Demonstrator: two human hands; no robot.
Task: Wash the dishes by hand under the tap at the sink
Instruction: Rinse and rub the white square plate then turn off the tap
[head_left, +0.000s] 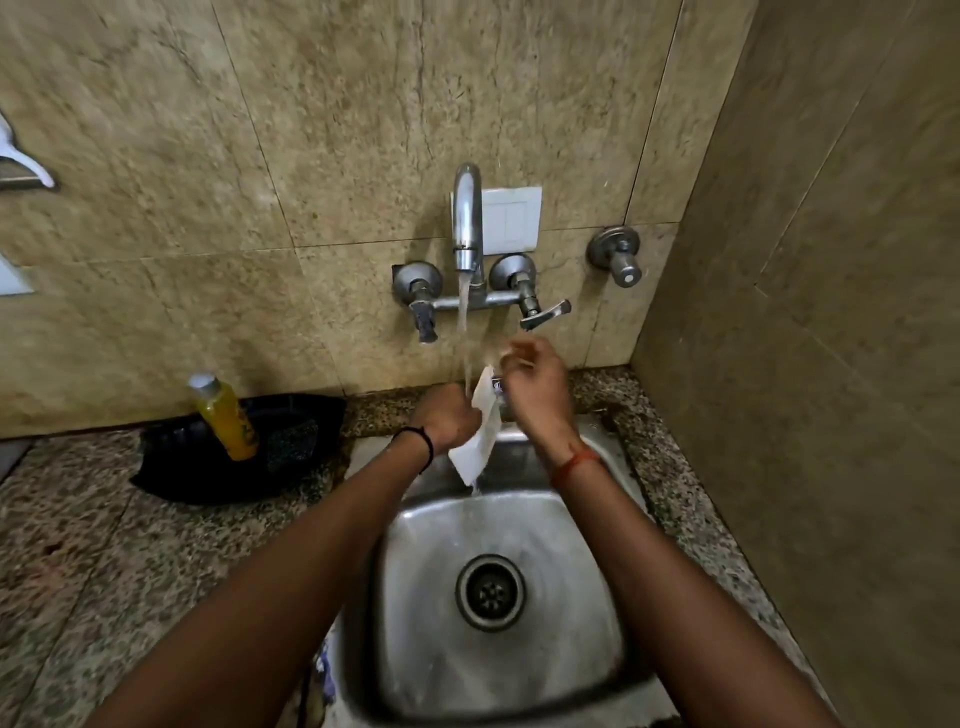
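The step in hand looks like rinsing: a white flat dish (479, 432), which could be a small square plate or a lid, stands on edge under the stream from the tap (466, 223), over the back rim of the steel sink (613, 644). To do it well, I would keep the dish tilted so water runs down its whole face and off the low corner into the basin, turn it to bring the other face under the stream, and rub with the free fingers rather than only holding it

The left hand (448, 415) is closed around the dish's left edge, fingers curled and hidden behind it. The right hand (532, 382) sits just beside the upper right edge, fingers loosely bent; whether it pinches the dish or only brushes it I cannot tell, as motion blurs it

The dish is plain white, thin, with squared corners, wet, and water drips from its lowest corner. No soap foam shows on it. A yellow bottle (224, 418) stands on a black tray (291, 441) on the counter's back edge, left of the sink
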